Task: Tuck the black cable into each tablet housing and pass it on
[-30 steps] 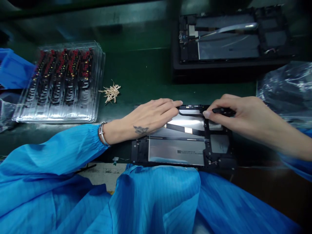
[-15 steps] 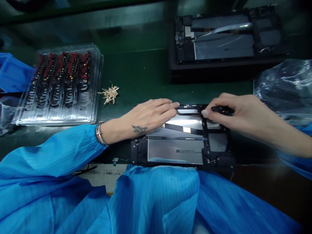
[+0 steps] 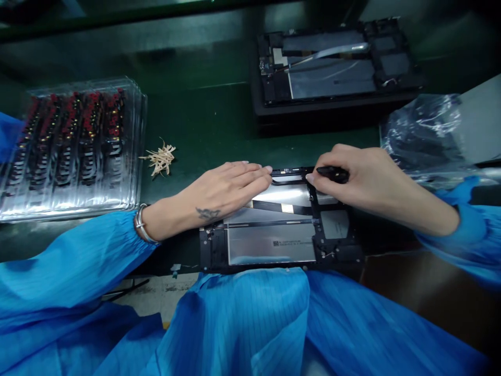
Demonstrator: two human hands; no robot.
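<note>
An opened tablet (image 3: pixel 270 243) with silver battery packs and a black frame lies at the table's front edge, against the blue smock. My left hand (image 3: pixel 230 190) rests over its upper left part, fingers stretched out and close together, fingertips at the top edge. My right hand (image 3: pixel 352 169) is closed around black tweezers (image 3: pixel 332 174) above the tablet's upper right. Their thin dark tips reach left along the top edge, close to my left fingertips. What lies right at the tips is too small to make out.
A clear plastic tray (image 3: pixel 74 149) of narrow circuit boards stands at left, beside a blue bin (image 3: pixel 8 137). A small heap of pale strips (image 3: pixel 160 158) lies nearby. At the back, another opened tablet (image 3: pixel 332 75) sits on a black block (image 3: pixel 313 119). Clear plastic bags (image 3: pixel 425 133) lie at right.
The camera has turned slightly right, so everything sits further left in view. Both hands keep about the same place on the tablet, and my right hand still grips the tweezers.
</note>
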